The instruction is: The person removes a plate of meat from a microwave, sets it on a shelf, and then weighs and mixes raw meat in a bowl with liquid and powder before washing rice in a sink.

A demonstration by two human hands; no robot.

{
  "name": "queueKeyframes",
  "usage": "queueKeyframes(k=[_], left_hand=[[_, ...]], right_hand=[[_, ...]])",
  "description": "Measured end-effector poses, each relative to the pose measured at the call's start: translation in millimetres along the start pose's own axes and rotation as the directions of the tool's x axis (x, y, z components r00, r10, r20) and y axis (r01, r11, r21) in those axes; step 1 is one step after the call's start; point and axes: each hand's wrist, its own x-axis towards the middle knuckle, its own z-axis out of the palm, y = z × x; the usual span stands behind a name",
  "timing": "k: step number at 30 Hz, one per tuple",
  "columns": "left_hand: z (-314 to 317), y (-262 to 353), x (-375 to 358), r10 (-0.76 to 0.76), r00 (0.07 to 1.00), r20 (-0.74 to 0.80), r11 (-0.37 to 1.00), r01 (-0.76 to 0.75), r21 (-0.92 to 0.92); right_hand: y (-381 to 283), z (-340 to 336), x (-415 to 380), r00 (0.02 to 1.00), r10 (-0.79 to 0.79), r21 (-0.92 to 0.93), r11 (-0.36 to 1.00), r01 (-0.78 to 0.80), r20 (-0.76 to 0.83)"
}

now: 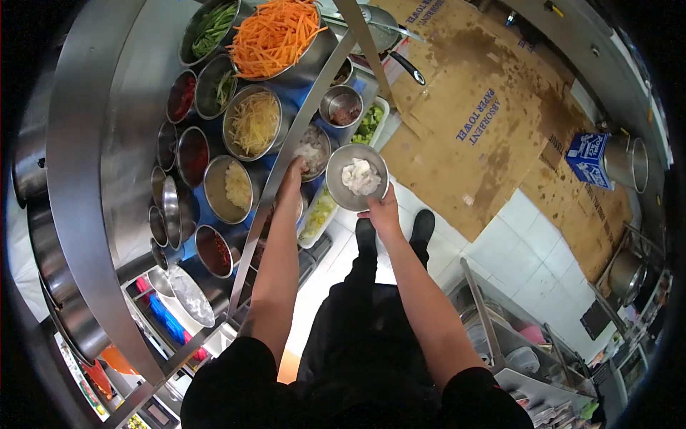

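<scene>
My right hand [384, 210] grips the rim of a small metal bowl [334, 187], which holds pale white pieces of food [360, 176]. My left hand [294, 176] reaches past a steel shelf bar to another metal bowl [326, 161], with whitish, translucent pieces [311, 149] inside. Its fingers are at that bowl's near edge, mostly out of sight, so their grip cannot be made out. Beside the bowls lie a white tray of chopped green vegetables [368, 126] and a tray of pale green slices [317, 217].
Metal bowls hold shredded carrot [275, 37], pale yellow strips [255, 123] and green strips [214, 30]. A steel bar [314, 104] crosses above the bowls. A black pan handle [408, 68] sticks out at the top. Flattened cardboard [457, 179] covers part of the tiled floor.
</scene>
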Motion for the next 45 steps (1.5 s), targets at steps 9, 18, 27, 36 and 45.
queueKeyframes(k=[9,18,27,36,45], left_hand=[[27,45,-82,0.226,0.940,0.254,0.814,-0.039,-0.580],[17,124,-203,0.692,0.635,0.344,0.515,-0.768,0.380],[-98,183,-308,0.770,0.423,0.478,0.254,-0.890,0.379],[-255,220,-458,0.784,0.420,0.457,0.086,-0.803,0.589],[-423,258,-500,0.799,0.540,-0.264,0.545,-0.836,-0.060]], right_hand=[[-29,3,-6,1.000,0.006,0.009,1.000,-0.007,0.025],[-88,1,-74,0.992,-0.121,-0.190,0.974,0.123,0.024],[-240,67,-251,0.917,-0.135,-0.644,0.674,0.362,0.374],[-275,179,-354,0.472,-0.361,-0.420,0.216,0.881,0.804],[-323,353,-437,0.152,-0.293,-0.092,0.208,0.974,0.944]])
